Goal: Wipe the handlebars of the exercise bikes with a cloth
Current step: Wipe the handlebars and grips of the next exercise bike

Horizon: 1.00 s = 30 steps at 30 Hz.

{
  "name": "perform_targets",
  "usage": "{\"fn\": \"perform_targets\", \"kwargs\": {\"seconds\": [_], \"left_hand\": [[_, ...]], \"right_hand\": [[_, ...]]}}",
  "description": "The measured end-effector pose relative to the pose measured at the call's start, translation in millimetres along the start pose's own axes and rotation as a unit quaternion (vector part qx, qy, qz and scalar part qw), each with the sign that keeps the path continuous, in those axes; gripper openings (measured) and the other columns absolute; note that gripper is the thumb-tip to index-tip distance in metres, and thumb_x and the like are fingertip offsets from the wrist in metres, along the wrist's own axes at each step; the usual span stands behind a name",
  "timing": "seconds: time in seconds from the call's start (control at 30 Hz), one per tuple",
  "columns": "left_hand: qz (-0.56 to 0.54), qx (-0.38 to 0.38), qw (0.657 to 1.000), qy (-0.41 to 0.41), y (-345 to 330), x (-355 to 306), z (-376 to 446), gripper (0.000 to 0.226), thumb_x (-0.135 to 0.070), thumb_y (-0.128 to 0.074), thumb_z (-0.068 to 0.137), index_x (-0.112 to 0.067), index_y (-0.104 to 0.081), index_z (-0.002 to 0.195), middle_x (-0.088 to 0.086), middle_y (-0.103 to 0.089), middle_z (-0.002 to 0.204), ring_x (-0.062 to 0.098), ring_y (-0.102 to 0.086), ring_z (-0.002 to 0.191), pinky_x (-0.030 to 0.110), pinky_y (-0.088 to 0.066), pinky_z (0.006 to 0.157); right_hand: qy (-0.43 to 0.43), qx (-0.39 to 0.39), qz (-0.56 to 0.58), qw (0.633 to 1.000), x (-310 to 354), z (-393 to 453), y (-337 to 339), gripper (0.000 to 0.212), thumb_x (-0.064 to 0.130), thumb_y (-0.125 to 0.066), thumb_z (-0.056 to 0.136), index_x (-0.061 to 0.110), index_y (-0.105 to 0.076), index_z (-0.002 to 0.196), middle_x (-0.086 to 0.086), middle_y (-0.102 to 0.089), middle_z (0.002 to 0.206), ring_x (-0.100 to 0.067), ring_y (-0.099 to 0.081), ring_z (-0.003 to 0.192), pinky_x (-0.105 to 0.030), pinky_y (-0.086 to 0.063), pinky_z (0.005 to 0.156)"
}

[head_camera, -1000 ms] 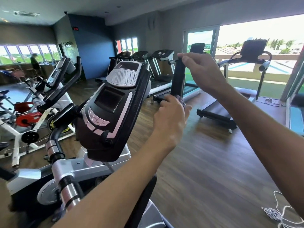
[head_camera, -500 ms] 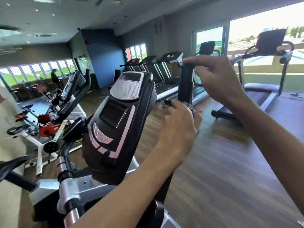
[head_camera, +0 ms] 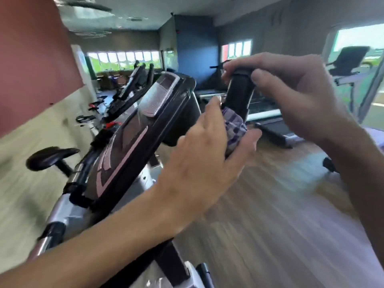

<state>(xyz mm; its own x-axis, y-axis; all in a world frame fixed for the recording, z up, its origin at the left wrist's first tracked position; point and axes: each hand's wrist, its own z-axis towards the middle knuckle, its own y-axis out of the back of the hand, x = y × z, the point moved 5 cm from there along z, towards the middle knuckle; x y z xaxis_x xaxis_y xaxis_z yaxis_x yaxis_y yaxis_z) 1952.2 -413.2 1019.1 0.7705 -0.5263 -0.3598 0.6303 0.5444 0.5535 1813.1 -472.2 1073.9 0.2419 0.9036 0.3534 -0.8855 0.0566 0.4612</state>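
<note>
A black upright handlebar [head_camera: 239, 94] of the nearest exercise bike rises right of its black console [head_camera: 133, 140]. My right hand [head_camera: 295, 94] grips the handlebar's top end, fingers and thumb curled round it. My left hand [head_camera: 205, 161] holds a purple-and-white checked cloth [head_camera: 234, 127] against the handlebar lower down, fingers wrapped round cloth and bar. Most of the cloth is hidden inside that hand. The picture is blurred by motion.
A black saddle [head_camera: 52, 157] stands at the left. More exercise bikes [head_camera: 128, 90] line the left wall. Treadmills [head_camera: 349, 65] stand at the back right by the windows. Wooden floor [head_camera: 280, 204] spreads to the right.
The view has swung left and closer, bringing a red wall and a saddle into sight. Both hands stay on the handlebar; the checked cloth now shows more between my left fingers.
</note>
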Motion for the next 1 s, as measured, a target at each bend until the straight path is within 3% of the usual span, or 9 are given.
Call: {"fn": "perform_targets", "kwargs": {"seconds": [0.07, 0.13, 0.23, 0.37, 0.47, 0.57, 0.67, 0.87, 1.0], "left_hand": [[0.013, -0.002, 1.000, 0.016, -1, -1, -1, 0.067, -0.062, -0.046, 0.097, -0.015, -0.039, 0.144, -0.006, -0.063, 0.100, 0.013, -0.063, 0.087, 0.038, -0.052, 0.080], [0.019, -0.030, 0.999, 0.037, -4, -3, -1, 0.045, -0.054, -0.051, 0.098, -0.019, -0.047, 0.127, -0.017, -0.055, 0.079, 0.001, -0.056, 0.072, 0.023, -0.047, 0.070], [0.049, -0.098, 0.990, 0.083, -10, -11, 2, 0.032, -0.043, -0.056, 0.098, -0.016, -0.053, 0.113, -0.020, -0.048, 0.069, -0.003, -0.050, 0.062, 0.016, -0.037, 0.060], [0.104, -0.169, 0.975, 0.100, -15, -25, 6, 0.046, -0.044, -0.051, 0.097, -0.008, -0.057, 0.124, -0.016, -0.052, 0.075, -0.001, -0.052, 0.063, 0.014, -0.037, 0.061], [0.215, -0.213, 0.950, 0.076, -23, -36, 2, 0.063, -0.044, -0.053, 0.098, -0.001, -0.047, 0.143, 0.004, -0.067, 0.110, 0.010, -0.063, 0.091, 0.018, -0.049, 0.072], [0.328, -0.237, 0.911, 0.076, -38, -38, -14, 0.071, -0.049, -0.052, 0.101, 0.006, -0.044, 0.145, 0.014, -0.063, 0.130, 0.019, -0.063, 0.113, 0.028, -0.054, 0.082], [0.424, -0.246, 0.866, 0.094, -47, -36, -37, 0.075, -0.055, -0.048, 0.101, 0.007, -0.047, 0.142, 0.014, -0.067, 0.126, 0.021, -0.068, 0.107, 0.028, -0.054, 0.079], [0.444, -0.318, 0.833, 0.091, -58, -57, 1, 0.076, -0.055, -0.044, 0.101, 0.009, -0.045, 0.142, 0.019, -0.065, 0.123, 0.029, -0.071, 0.101, 0.037, -0.060, 0.064], [0.492, -0.370, 0.782, 0.099, -60, -64, 25, 0.073, -0.047, -0.052, 0.097, 0.010, -0.046, 0.142, 0.019, -0.066, 0.120, 0.032, -0.071, 0.093, 0.040, -0.057, 0.057]], "right_hand": [[0.026, 0.025, 0.035, 0.999, -9, 0, 2, 0.032, 0.005, -0.049, 0.101, 0.012, -0.069, 0.125, 0.000, -0.074, 0.118, -0.013, -0.068, 0.116, -0.037, -0.052, 0.103], [0.055, 0.039, 0.058, 0.996, -17, 3, 3, 0.032, 0.006, -0.050, 0.102, 0.013, -0.069, 0.126, 0.003, -0.073, 0.120, -0.009, -0.067, 0.117, -0.033, -0.051, 0.104], [0.097, 0.054, 0.094, 0.989, -26, 7, 0, 0.031, 0.007, -0.052, 0.102, 0.010, -0.068, 0.129, 0.004, -0.072, 0.122, -0.007, -0.066, 0.119, -0.029, -0.050, 0.103], [0.115, 0.078, 0.173, 0.975, -35, 12, -5, 0.031, 0.009, -0.052, 0.104, 0.010, -0.066, 0.131, 0.003, -0.071, 0.125, -0.007, -0.064, 0.122, -0.030, -0.050, 0.104], [0.105, 0.107, 0.249, 0.957, -41, 11, -8, 0.031, 0.010, -0.045, 0.108, 0.007, -0.064, 0.133, -0.001, -0.070, 0.125, -0.007, -0.064, 0.122, -0.022, -0.047, 0.102], [0.096, 0.114, 0.310, 0.939, -47, 10, -9, 0.032, 0.008, -0.042, 0.108, 0.004, -0.063, 0.131, -0.006, -0.071, 0.123, -0.012, -0.064, 0.122, -0.026, -0.048, 0.105], [0.096, 0.123, 0.334, 0.929, -50, 10, -11, 0.032, 0.010, -0.042, 0.108, 0.007, -0.066, 0.129, -0.005, -0.072, 0.122, -0.014, -0.065, 0.122, -0.040, -0.048, 0.110], [0.099, 0.177, 0.390, 0.898, -58, 17, -6, 0.035, 0.018, -0.043, 0.106, 0.013, -0.067, 0.130, 0.001, -0.073, 0.123, -0.011, -0.064, 0.123, -0.041, -0.044, 0.114], [0.104, 0.242, 0.435, 0.861, -64, 25, -2, 0.039, 0.022, -0.043, 0.101, 0.015, -0.067, 0.130, 0.001, -0.073, 0.122, -0.012, -0.065, 0.122, -0.039, -0.043, 0.115]]}}
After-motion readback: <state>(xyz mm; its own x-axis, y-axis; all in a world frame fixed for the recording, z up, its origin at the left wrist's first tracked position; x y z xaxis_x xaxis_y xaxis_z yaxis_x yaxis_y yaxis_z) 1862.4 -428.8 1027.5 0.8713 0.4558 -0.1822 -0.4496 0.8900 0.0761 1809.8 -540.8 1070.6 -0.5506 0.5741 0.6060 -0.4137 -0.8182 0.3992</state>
